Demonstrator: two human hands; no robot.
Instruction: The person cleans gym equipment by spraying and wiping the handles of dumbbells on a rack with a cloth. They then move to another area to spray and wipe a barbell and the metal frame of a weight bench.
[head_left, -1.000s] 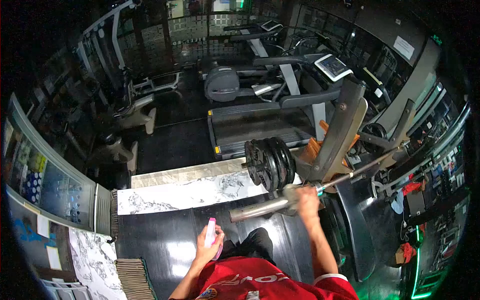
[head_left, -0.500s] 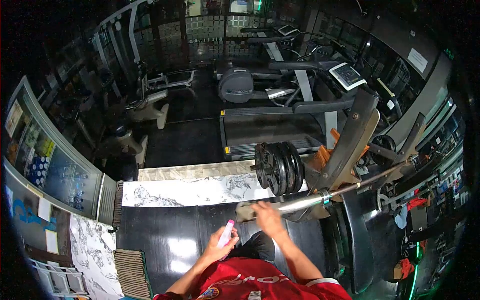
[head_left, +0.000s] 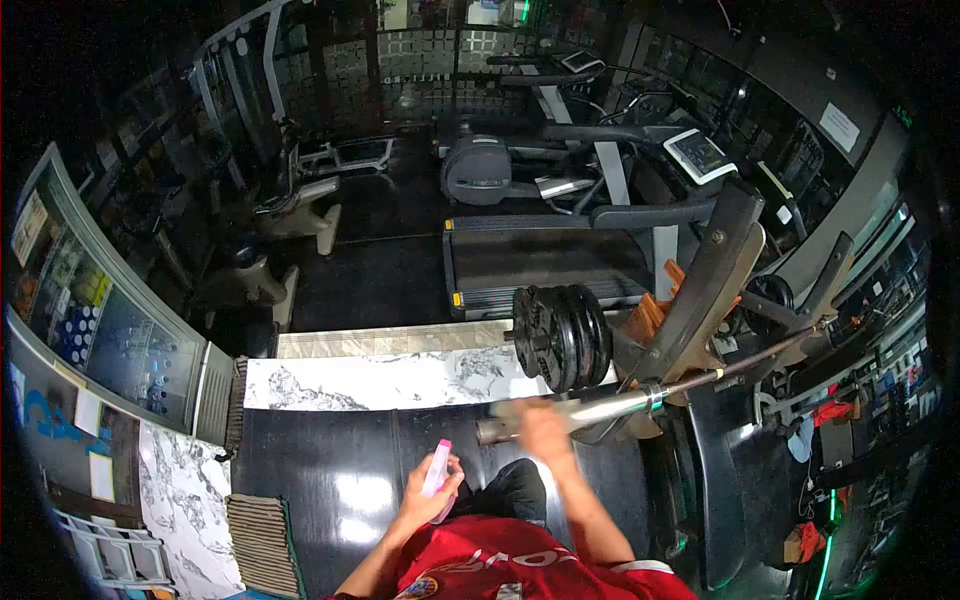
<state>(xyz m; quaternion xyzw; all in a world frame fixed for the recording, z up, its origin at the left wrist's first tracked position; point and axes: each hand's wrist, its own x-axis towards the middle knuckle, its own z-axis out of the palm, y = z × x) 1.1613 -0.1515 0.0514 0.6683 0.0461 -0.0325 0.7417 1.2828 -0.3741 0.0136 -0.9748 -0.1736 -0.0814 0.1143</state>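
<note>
My left hand (head_left: 432,492) is wrapped round a small translucent bottle (head_left: 436,470) with a pink top, held upright in front of my red shirt. My right hand (head_left: 546,436), smeared by motion, is on the end of a barbell (head_left: 610,408). A pale, blurred cloth (head_left: 512,410) sticks out from under its fingers along the top of the metal sleeve. The barbell lies across a bench rack (head_left: 705,280) and runs off to the right. Its near sleeve bears no plates.
Black weight plates (head_left: 562,338) hang on a peg just beyond the bar. A treadmill (head_left: 545,255) stands behind a marble-patterned step (head_left: 400,380). At left are a drinks fridge (head_left: 120,330) and a striped mat (head_left: 262,545). A padded bench (head_left: 715,490) sits at right.
My right hand and the cloth have moved slightly right and up along the bar's sleeve, baring its end. My left hand has shifted a little left with the bottle.
</note>
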